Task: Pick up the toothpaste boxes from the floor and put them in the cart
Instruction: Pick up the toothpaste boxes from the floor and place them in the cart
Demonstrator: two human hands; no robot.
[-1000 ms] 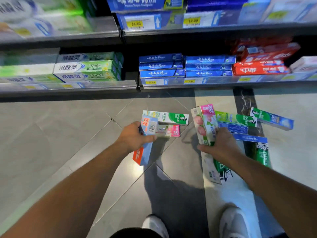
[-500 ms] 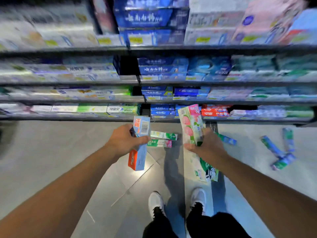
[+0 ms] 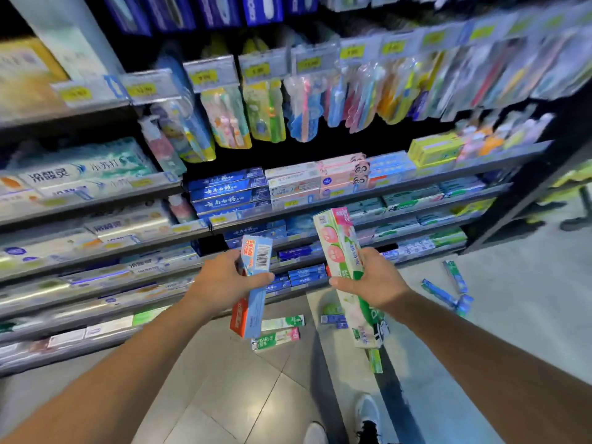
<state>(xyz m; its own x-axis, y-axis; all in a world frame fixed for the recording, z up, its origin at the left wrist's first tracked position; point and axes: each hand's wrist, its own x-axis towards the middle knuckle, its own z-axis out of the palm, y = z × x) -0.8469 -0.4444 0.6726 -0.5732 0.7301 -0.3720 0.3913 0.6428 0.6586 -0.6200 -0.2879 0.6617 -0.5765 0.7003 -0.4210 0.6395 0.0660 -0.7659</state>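
Both hands loaded, no cart in view yet.

We grip a blue-and-red toothpaste box [image 3: 253,290] in our left hand [image 3: 224,283], fingers curled round its middle, and a green-and-pink box bundle [image 3: 344,267] in our right hand [image 3: 373,280], thumb clamped across it; both hang in front of the shelving [image 3: 288,216]. More boxes lie on the floor [image 3: 243,398] below the left-hand box, among them a green Darlie box [image 3: 275,339]. The tall bundle could slip, since the grip sits mid-length. Compared with a second ago, we have risen and the shelving fills the view.
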